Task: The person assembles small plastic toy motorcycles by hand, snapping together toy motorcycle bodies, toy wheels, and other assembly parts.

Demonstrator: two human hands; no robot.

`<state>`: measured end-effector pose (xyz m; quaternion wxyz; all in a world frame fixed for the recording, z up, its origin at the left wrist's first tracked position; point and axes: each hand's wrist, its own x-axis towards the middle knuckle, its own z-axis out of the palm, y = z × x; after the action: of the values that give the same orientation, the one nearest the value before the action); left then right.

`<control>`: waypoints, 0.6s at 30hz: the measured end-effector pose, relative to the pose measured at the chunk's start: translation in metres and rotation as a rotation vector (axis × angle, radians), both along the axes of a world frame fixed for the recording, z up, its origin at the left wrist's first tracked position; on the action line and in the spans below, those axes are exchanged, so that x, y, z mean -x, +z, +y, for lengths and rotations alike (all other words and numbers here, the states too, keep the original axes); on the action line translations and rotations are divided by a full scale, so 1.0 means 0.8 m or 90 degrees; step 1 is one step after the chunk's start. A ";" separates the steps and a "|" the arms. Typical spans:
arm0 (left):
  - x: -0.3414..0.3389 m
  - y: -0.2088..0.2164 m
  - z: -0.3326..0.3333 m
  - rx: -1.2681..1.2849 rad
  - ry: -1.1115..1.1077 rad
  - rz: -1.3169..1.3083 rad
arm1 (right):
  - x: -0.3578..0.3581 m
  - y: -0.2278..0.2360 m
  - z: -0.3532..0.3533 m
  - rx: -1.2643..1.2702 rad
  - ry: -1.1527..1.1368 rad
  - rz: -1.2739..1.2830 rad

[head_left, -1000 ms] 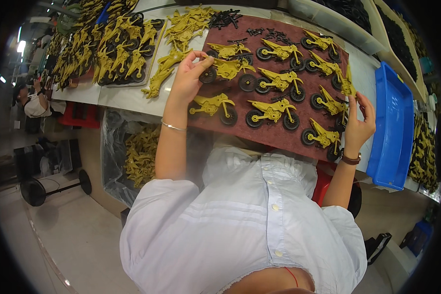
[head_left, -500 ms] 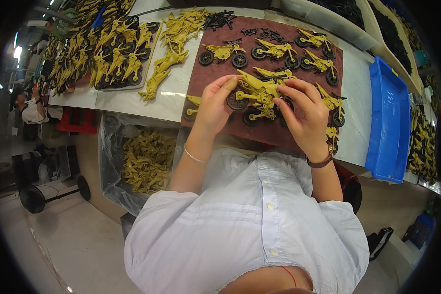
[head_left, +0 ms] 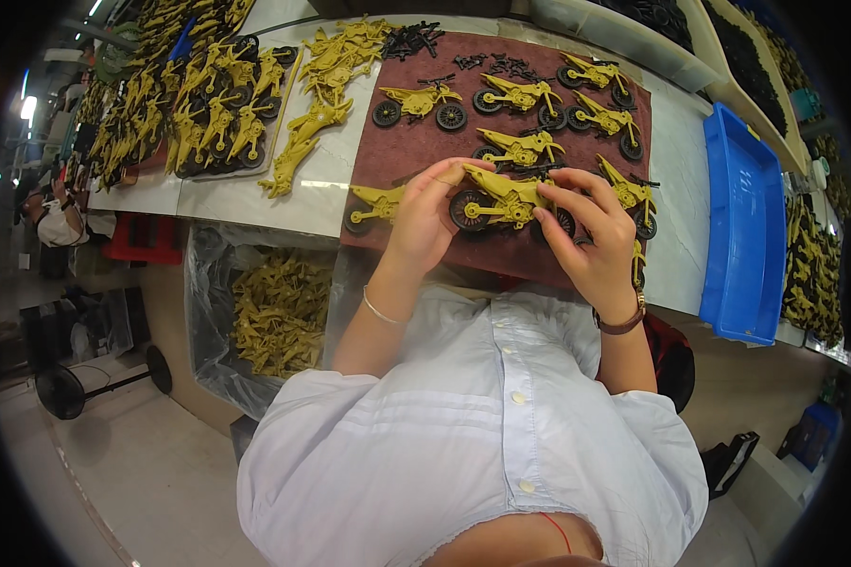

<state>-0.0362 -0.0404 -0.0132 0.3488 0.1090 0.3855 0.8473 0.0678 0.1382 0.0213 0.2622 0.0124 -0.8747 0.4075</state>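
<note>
Between my two hands is a yellow toy motorcycle (head_left: 501, 197) with black wheels, held just above the maroon cloth (head_left: 402, 156). My left hand (head_left: 424, 217) pinches its left end, thumb and fingertips near the pointed yellow body. At the other end, the thumb and fingers of my right hand (head_left: 591, 227) grip it. Part of its right side is hidden behind those fingers. Just beyond lies another toy motorcycle (head_left: 522, 146), and a further one (head_left: 380, 201) is partly covered by my left hand.
Several more toy motorcycles (head_left: 515, 92) lie on the cloth, with small black parts (head_left: 494, 64) behind them. Yellow body pieces (head_left: 303, 142) are spread to the left, beside a board of motorcycles (head_left: 222, 113). A blue tray (head_left: 745, 227) stands right; a plastic-lined bin (head_left: 279, 312) of yellow pieces sits below.
The held motorcycle has turned to a more level angle and come slightly lower, uncovering more of the one behind it. Both hands still grip it. The whole view has shifted a little.
</note>
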 end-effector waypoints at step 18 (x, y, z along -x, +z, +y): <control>-0.014 0.018 0.010 0.042 -0.003 0.045 | -0.006 -0.002 0.005 -0.039 -0.044 0.004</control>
<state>-0.0254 -0.0320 0.0010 0.3403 0.1281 0.4252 0.8289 0.0726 0.1419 0.0193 0.2786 -0.0085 -0.8856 0.3715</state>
